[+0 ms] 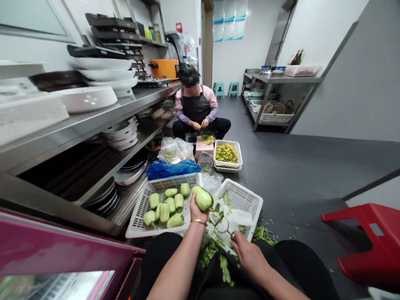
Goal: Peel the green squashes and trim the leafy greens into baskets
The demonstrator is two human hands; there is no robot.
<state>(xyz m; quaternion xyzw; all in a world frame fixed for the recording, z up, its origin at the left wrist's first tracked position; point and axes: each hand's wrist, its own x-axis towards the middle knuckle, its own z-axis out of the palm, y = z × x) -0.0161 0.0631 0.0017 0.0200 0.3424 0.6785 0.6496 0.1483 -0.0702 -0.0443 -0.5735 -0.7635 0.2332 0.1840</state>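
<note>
My left hand is wrapped round a pale green eggplant, which has a darker strip of skin along its upper side. My right hand is closed on the handle of a peeler with a looped metal head. The peeler is apart from the eggplant, below and to its right. Left of my left hand, a white perforated basket holds several peeled pale green eggplants. Under my hands stands a second white basket with a few peels and a white plastic piece inside. Green peels lie between my knees.
A co-worker squats ahead, both hands at small yellow pieces, beside a white bin of yellow-green flowers. A blue plastic bag lies behind the baskets. Metal shelves with dishes line the left; a red stool stands right.
</note>
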